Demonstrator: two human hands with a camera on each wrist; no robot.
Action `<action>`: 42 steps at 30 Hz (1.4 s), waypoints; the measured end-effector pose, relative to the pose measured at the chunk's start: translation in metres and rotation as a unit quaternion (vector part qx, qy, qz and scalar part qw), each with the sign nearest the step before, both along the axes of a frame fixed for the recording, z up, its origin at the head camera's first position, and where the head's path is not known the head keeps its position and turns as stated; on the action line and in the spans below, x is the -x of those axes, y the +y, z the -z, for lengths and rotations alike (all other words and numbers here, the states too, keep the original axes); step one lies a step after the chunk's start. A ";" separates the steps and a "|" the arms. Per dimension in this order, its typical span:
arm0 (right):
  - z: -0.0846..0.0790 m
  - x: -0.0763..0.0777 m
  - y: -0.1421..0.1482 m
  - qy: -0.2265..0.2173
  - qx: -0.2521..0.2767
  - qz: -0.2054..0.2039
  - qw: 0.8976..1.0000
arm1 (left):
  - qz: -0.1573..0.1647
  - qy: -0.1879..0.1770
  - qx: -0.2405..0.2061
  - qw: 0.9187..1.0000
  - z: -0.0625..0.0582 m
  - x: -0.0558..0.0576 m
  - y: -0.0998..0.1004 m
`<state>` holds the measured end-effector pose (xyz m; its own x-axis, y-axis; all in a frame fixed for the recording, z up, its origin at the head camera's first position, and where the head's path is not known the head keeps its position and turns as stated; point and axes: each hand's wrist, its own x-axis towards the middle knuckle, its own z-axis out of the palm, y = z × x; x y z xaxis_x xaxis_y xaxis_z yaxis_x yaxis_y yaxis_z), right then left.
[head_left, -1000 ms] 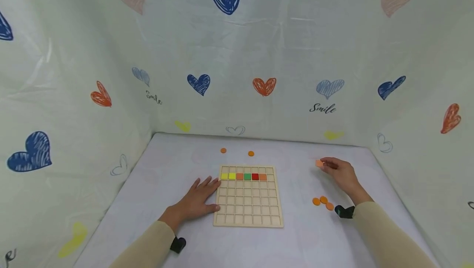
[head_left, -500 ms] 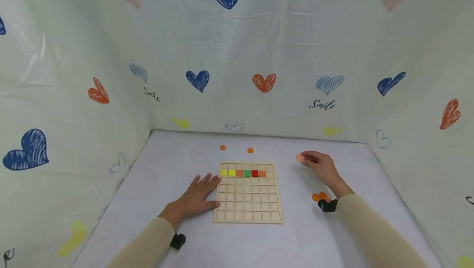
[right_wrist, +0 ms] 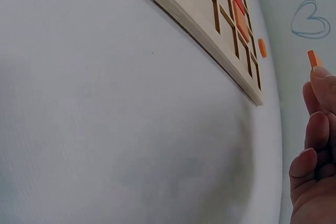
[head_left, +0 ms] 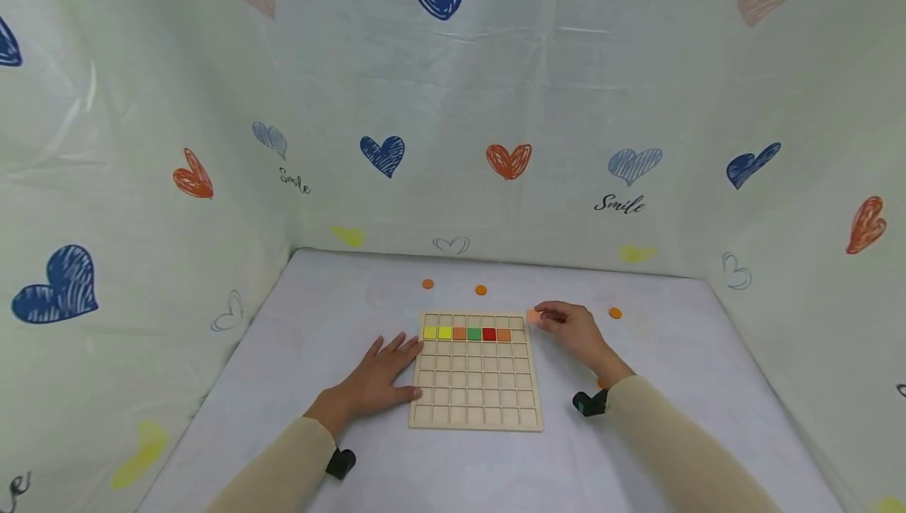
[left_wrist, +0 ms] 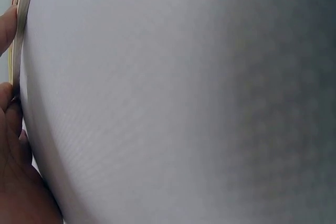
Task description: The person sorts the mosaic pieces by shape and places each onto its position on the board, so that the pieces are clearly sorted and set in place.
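A wooden grid board (head_left: 476, 371) lies on the table, with a row of square tiles in its second row: two yellow, then orange, a green tile (head_left: 474, 334), a red tile (head_left: 489, 334) and orange. My left hand (head_left: 371, 379) lies spread at the board's left edge, fingertips and thumb touching it. Between thumb and fingers, my right hand (head_left: 576, 334) pinches an orange square tile (head_left: 533, 315) by the board's top right corner. In the right wrist view the tile (right_wrist: 314, 59) shows edge-on above the thumb tip.
Two orange discs lie behind the board, a left disc (head_left: 428, 284) and a right disc (head_left: 481, 290). Another disc (head_left: 615, 313) lies right of the right hand. The right wrist mostly hides more orange discs (head_left: 602, 383). A heart-printed curtain (head_left: 453, 104) surrounds the table.
My right hand has moved left with the orange tile, from the table's right side to the board's top right corner. A disc at the right has come into view. My left hand stays put.
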<state>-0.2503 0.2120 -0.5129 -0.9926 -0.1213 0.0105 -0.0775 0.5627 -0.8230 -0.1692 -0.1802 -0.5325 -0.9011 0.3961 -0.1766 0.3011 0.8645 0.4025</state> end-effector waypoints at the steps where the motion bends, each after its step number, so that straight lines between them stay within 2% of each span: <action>1: 0.001 -0.001 -0.002 -0.002 -0.001 -0.001 1.000 | 0.000 0.000 0.001 1.000 0.000 0.000 0.000; 20: 0.021 -0.004 -0.015 -0.037 -0.038 -0.034 0.998 | -0.004 -0.008 -0.007 1.000 -0.002 -0.002 -0.001; 32: 0.019 -0.002 -0.017 -0.026 -0.051 -0.052 0.997 | -0.005 -0.001 -0.010 1.000 -0.003 -0.002 0.001; 42: 0.027 0.000 -0.019 -0.020 -0.049 -0.054 0.997 | 0.000 -0.002 -0.007 1.000 0.000 -0.002 0.000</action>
<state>-0.2503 0.1931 -0.5397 -0.9731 -0.2257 -0.0461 -0.1101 0.6315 -0.7675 -0.1667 -0.1805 -0.5327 -0.9002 0.3985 -0.1756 0.2991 0.8589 0.4157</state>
